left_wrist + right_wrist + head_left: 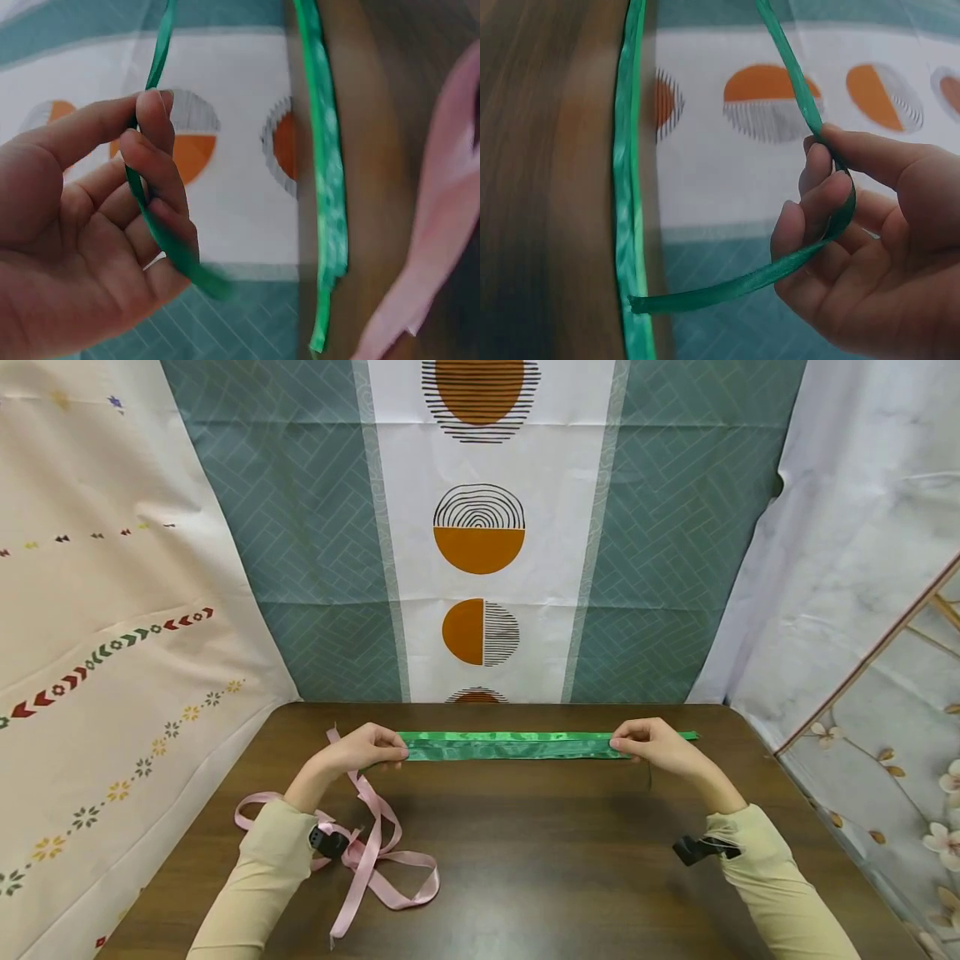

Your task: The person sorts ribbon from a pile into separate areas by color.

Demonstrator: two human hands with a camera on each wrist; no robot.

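A narrow green ribbon (799,82) is stretched between my two hands, held up off the table. My left hand (366,748) pinches it near one end between thumb and fingertips, and a short tail hangs past the fingers in the left wrist view. On the other side, my right hand (662,747) pinches the ribbon likewise, its loose tail curving under the fingers. More green ribbon (324,150) lies straight along the far part of the table, bright green on one edge and darker on the other. From above, the held ribbon and the lying ribbon partly overlap.
A pink ribbon (408,897), looped and knotted, lies on the brown table (555,877) under and beside my left forearm. Patterned cloth (487,460) hangs behind the table's far edge. More printed cloth (112,568) flanks the left, and a floral sheet (862,693) the right.
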